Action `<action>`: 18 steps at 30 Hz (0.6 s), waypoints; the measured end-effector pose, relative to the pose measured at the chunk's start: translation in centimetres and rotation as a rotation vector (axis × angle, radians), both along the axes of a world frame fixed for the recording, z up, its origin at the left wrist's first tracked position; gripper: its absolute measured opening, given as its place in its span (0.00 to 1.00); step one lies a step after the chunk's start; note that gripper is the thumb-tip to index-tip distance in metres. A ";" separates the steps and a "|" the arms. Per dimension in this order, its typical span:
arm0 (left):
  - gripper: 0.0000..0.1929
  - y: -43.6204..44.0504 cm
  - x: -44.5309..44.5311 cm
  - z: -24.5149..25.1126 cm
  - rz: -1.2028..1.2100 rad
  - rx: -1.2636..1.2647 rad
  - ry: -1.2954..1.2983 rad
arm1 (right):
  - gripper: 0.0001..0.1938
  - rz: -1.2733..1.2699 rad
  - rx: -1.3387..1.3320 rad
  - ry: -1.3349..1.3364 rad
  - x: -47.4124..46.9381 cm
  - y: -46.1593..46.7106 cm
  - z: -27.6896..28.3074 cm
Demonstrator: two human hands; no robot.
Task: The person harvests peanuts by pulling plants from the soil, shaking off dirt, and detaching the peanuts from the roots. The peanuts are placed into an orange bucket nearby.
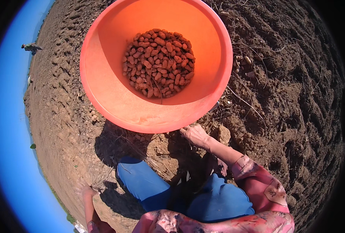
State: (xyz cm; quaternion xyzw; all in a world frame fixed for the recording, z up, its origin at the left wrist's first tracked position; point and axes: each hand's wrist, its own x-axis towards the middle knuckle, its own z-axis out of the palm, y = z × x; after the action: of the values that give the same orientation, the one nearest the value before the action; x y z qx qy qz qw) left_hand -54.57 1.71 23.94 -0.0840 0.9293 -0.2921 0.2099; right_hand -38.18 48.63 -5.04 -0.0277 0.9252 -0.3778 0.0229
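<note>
A large orange plastic tub point(108, 87) stands before me, tilted so that I look into it. Unshelled peanuts point(161, 64) cover its bottom, with a few thin stems on top. My right hand point(195, 134) is at the tub's near rim, its fingertips partly hidden beneath the edge; whether they grip the rim or the soil is unclear. Out to the left, my left hand point(86, 190) is over pale, dry soil, thumb apart from the fingers, with no object visible in it. Dry plant stems point(101, 179) lie close beside it.
Dark, clumpy soil point(283, 116) with roots spreads to the right, and a few peanuts point(246, 60) lie there. A clod point(224, 134) sits by my right wrist. My blue-trousered knees point(144, 182) are bent below the tub. Another person point(32, 47) is far off at left.
</note>
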 end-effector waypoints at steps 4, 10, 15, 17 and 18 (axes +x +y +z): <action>0.41 3.4 -2.1 -3.2 -0.042 0.186 0.057 | 0.09 0.041 -0.380 -0.015 1.2 1.2 1.0; 0.47 19.8 -2.5 -3.8 -0.027 1.465 -0.157 | 0.07 -0.402 -1.633 -0.439 2.4 1.5 4.4; 0.45 31.7 -1.5 -1.0 0.638 1.985 -0.571 | 0.13 -0.868 -1.343 -0.579 -0.3 -0.4 2.7; 0.39 35.3 -1.2 -1.1 0.802 1.972 -0.655 | 0.12 -0.966 -1.366 -0.550 -1.4 -0.9 3.0; 0.35 36.7 -0.8 -1.0 0.784 2.001 -0.571 | 0.12 -0.948 -1.356 -0.519 -2.2 -1.7 3.0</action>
State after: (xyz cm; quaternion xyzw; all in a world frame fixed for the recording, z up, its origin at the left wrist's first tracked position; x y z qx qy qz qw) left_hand -55.41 38.45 22.98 -0.0942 0.5724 0.6674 0.4670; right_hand -40.40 46.89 -2.01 0.4401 0.3799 -0.8120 0.0520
